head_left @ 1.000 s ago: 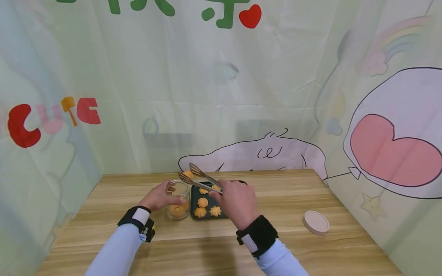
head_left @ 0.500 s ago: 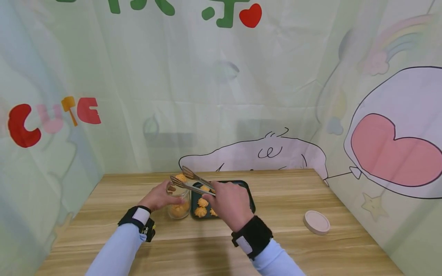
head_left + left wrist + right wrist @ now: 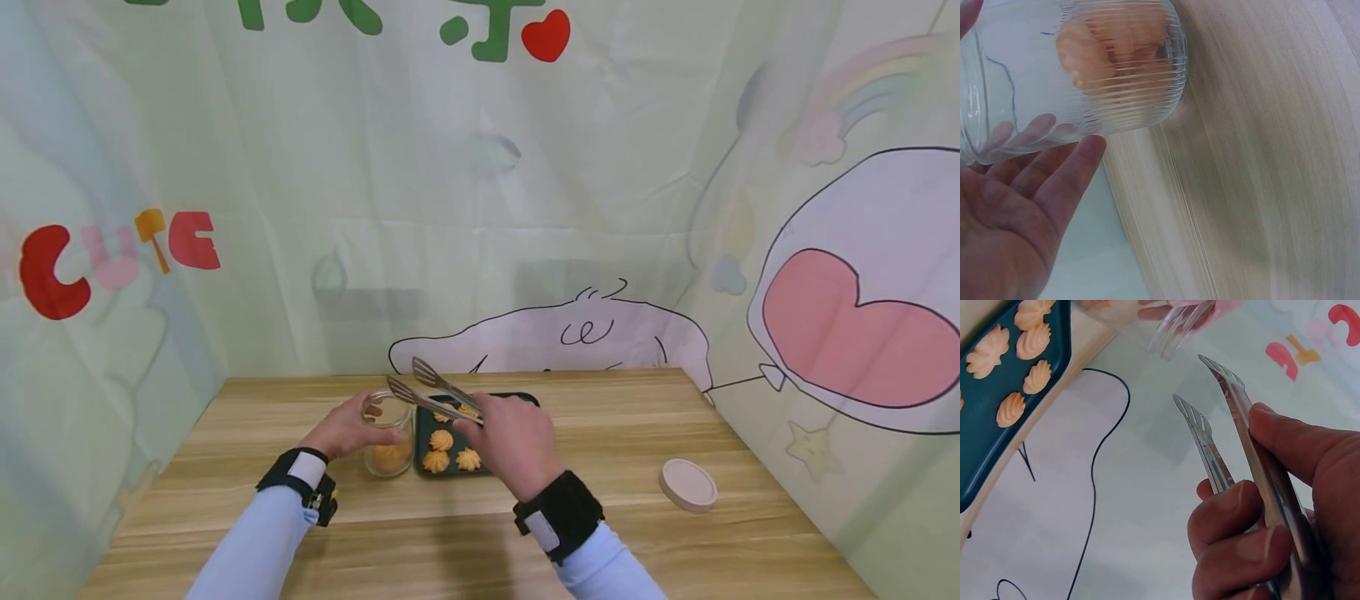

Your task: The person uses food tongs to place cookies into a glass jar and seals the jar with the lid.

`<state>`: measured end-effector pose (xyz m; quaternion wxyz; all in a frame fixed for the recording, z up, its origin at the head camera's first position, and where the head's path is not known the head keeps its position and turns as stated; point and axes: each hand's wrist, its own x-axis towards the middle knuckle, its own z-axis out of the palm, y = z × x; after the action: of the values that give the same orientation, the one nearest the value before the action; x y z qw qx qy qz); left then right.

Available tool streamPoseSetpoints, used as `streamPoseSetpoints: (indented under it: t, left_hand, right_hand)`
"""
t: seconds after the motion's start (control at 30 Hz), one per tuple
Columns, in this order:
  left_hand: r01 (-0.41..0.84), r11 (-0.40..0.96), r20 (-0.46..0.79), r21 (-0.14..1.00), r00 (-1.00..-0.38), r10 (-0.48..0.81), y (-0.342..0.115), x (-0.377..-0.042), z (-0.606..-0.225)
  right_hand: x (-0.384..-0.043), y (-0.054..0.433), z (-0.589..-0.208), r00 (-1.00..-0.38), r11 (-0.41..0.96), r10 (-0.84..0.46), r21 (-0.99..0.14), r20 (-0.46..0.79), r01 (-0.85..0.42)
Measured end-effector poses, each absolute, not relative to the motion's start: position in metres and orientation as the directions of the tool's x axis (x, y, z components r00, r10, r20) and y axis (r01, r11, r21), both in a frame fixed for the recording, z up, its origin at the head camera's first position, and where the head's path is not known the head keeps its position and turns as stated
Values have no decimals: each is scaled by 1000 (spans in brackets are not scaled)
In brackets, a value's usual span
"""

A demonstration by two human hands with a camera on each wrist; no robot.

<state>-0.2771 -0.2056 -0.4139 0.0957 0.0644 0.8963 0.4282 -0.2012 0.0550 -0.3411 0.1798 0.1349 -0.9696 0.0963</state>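
The tongs [image 3: 1244, 419] are shiny silver metal, with slotted, rounded tips that stand apart. The right hand [image 3: 517, 437] grips them, fingers curled round the arms and thumb along one side. They reach toward ten o'clock in the head view, tips raised just off the one o'clock side of the jar's mouth.

The jar [image 3: 1035, 69] is clear glass, upright, ridged around its lower part, and the left hand [image 3: 347, 429] grips it near the top. Several golden cookies [image 3: 1119, 50] are piled at its bottom.

At three o'clock from the jar, just beside it, the dark green tray [image 3: 979, 444] lies on the table [image 3: 360, 550], bearing swirled, orange-gold cookies; the right hand partly hides it. A pale round lid [image 3: 688, 485] lies flat between three and four o'clock from the tray, well apart.
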Motion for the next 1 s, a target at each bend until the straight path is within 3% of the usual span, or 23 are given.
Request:
streamPoseSetpoints:
  t: [1.0]
  left_hand:
    - [37,638,-119,769,-973,199,-205,-278,-415]
  right_hand:
    - [-203,123,-371,-959,951,-76,-270,275,-152]
